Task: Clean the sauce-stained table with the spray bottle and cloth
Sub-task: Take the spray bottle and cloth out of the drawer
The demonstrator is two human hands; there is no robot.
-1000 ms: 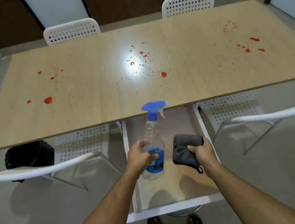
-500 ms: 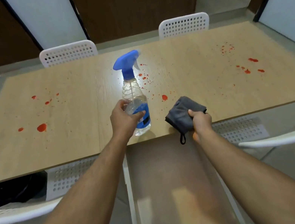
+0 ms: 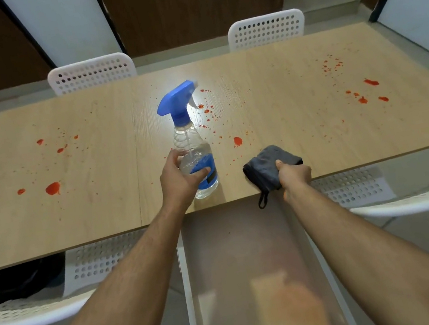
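A long wooden table (image 3: 106,207) carries red sauce stains in three patches: left (image 3: 53,188), centre (image 3: 237,141) and right (image 3: 371,82). My left hand (image 3: 179,181) grips the body of a clear spray bottle (image 3: 189,141) with a blue trigger head, which stands upright close to the table's near edge. My right hand (image 3: 294,175) holds a folded grey cloth (image 3: 265,166) at the near edge, its loop hanging over the edge.
Two white perforated chairs (image 3: 91,72) (image 3: 267,28) stand at the far side. Two more (image 3: 33,311) (image 3: 420,200) flank me on the near side. A black bag (image 3: 24,279) lies on the left chair's seat. A low wooden surface (image 3: 255,269) is below my arms.
Both hands lifted the bottle and cloth from the low surface up to the table's near edge. In the last half second they barely moved; the view came a little closer.
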